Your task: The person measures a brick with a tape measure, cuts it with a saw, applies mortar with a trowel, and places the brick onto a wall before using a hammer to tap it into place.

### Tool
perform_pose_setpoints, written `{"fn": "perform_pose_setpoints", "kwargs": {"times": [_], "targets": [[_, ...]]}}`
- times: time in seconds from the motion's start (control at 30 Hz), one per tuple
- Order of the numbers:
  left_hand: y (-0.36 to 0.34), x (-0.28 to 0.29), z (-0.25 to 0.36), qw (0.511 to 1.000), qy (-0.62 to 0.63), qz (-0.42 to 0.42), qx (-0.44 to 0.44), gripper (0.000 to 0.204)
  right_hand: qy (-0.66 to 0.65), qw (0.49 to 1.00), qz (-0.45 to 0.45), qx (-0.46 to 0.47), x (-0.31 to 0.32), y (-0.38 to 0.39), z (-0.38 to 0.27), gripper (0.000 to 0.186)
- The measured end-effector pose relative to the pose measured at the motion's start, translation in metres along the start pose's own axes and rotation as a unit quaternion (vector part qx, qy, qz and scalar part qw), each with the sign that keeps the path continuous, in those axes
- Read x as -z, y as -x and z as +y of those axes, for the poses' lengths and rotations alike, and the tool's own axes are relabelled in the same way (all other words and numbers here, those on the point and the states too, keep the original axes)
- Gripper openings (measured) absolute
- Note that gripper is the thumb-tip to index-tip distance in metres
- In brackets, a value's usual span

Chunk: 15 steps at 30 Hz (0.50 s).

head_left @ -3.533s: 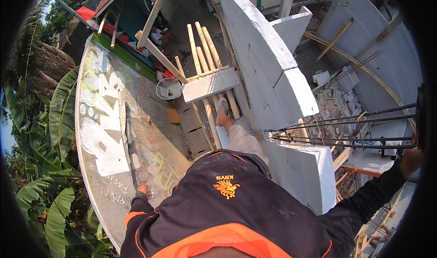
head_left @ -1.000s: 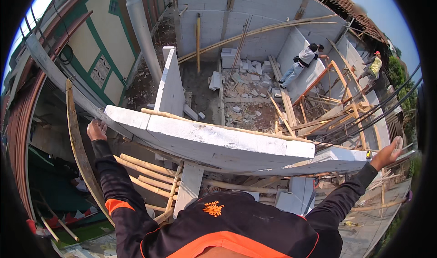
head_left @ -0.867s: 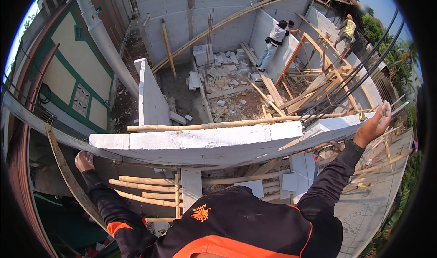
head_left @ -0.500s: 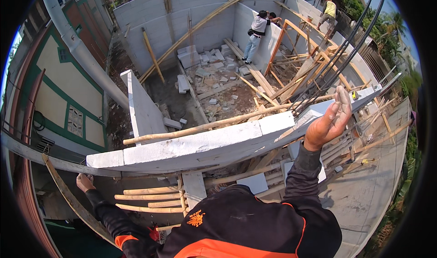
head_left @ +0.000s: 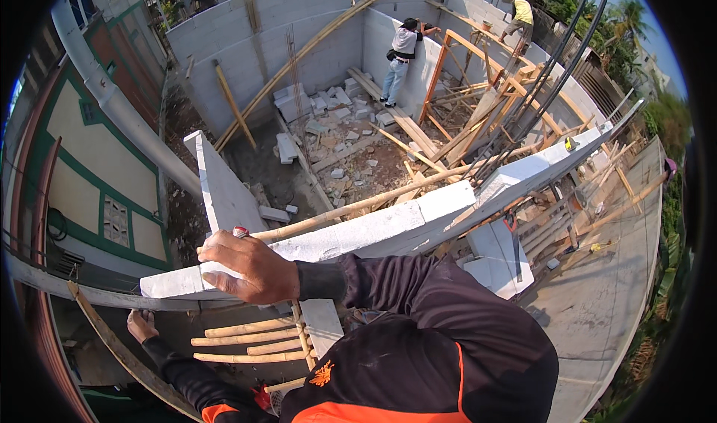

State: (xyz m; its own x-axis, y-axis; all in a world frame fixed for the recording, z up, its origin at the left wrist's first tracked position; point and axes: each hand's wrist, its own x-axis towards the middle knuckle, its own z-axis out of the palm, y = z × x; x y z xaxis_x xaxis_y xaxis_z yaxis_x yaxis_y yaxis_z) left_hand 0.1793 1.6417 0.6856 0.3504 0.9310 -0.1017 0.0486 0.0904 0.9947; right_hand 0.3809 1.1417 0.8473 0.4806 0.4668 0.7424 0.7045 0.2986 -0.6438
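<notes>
My right hand (head_left: 250, 268) lies palm down on the top of a white block wall (head_left: 373, 225), fingers apart and curled over its near edge. A small red thing shows at one knuckle. The dark sleeve crosses in front of my chest. A bamboo pole (head_left: 358, 205) lies along the wall top just behind the hand. My left hand (head_left: 141, 324) is lower left, below the wall, closed around a long thin wooden slat (head_left: 104, 332) that runs diagonally.
Bamboo scaffold poles (head_left: 250, 339) lie under the wall by my body. Beyond the wall is a rubble-strewn room (head_left: 351, 139) with loose blocks and planks. One person (head_left: 402, 57) stands at the far wall, and another (head_left: 519, 16) is on top of it. Steel rebar (head_left: 538, 87) rises at right.
My right hand has come down from its raised spot at the right and crossed left onto the wall top. The left hand keeps its hold on the slat. The view has tilted down.
</notes>
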Motion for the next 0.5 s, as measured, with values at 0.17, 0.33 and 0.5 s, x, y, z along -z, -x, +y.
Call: {"fn": "perform_pose_setpoints", "kwargs": {"times": [0.17, 0.33, 0.5], "targets": [[-0.009, 0.007, -0.005, 0.993, 0.091, -0.049, 0.050, 0.026, -0.034, 0.992, -0.118, -0.033, -0.064, -0.018, 0.021, 0.032], [0.016, -0.008, 0.005, 0.994, 0.095, -0.008, 0.053, 0.010, -0.031, 0.972, -0.217, -0.077, -0.114, -0.014, 0.042, 0.032], [0.054, -0.026, 0.018, 0.994, 0.104, 0.014, 0.032, 0.009, 0.017, 0.962, -0.257, -0.093, -0.145, -0.009, 0.063, 0.034]]}}
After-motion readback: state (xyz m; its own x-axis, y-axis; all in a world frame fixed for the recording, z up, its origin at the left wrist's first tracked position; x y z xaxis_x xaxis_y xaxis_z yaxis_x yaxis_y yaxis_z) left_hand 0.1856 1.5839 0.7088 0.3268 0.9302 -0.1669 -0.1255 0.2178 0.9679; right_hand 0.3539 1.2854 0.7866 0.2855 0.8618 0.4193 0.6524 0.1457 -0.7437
